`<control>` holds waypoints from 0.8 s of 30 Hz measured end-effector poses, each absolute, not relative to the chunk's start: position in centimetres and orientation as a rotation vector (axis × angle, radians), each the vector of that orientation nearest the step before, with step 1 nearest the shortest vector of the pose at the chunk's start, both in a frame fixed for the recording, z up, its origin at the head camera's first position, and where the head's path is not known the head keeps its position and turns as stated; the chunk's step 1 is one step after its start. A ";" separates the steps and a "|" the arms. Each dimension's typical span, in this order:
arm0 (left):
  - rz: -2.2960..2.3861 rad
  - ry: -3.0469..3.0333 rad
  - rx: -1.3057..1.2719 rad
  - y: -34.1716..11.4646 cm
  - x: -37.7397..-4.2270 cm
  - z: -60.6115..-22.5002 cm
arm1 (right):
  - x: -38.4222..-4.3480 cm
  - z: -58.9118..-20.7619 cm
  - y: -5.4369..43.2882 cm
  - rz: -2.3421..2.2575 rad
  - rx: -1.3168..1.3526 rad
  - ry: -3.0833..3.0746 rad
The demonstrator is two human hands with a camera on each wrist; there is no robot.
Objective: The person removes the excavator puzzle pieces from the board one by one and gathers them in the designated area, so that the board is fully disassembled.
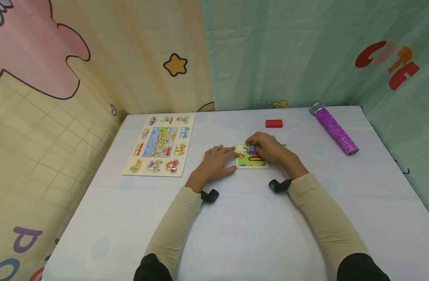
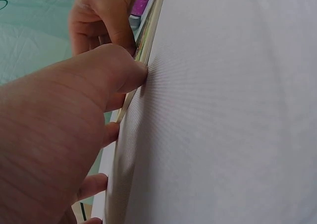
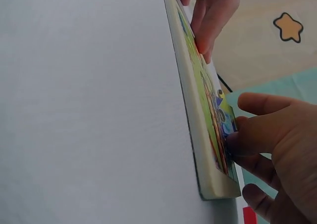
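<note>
A small wooden picture puzzle (image 1: 253,164) with a pale frame and a green, colourful picture lies flat on the white table, between both hands. My left hand (image 1: 216,164) has its fingers spread. Its thumb meets the board's near left corner, and the index finger reaches onto the picture. From the far side my right hand (image 1: 267,147) curls over the board and pinches a colourful puzzle piece (image 3: 221,107) between thumb and fingers. This piece sits at the picture's upper right part, partly hidden by the fingers.
A larger wooden puzzle board (image 1: 153,162) with several vehicle and toy pieces lies at the left. Behind the right hand is a red block (image 1: 274,123). A glittery purple microphone (image 1: 335,130) lies at the right. Patterned curtains (image 1: 277,50) hang beyond the table's back edge.
</note>
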State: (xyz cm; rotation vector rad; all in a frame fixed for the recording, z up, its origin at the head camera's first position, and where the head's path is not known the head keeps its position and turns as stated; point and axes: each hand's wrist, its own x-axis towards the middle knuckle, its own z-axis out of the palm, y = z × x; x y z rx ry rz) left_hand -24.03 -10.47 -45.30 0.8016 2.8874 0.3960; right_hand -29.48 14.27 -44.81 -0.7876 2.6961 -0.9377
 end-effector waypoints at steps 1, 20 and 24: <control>0.395 2.888 0.802 -10.5 -24.0 -45.3 | -29.5 -44.8 14.2 -0.944 -0.787 2.691; 0.394 2.902 0.815 -10.6 -24.2 -45.7 | -29.5 -43.6 14.3 -0.910 -0.593 2.680; 0.400 2.902 0.811 -10.6 -24.2 -45.7 | -29.6 -43.7 14.5 -0.907 -0.644 2.680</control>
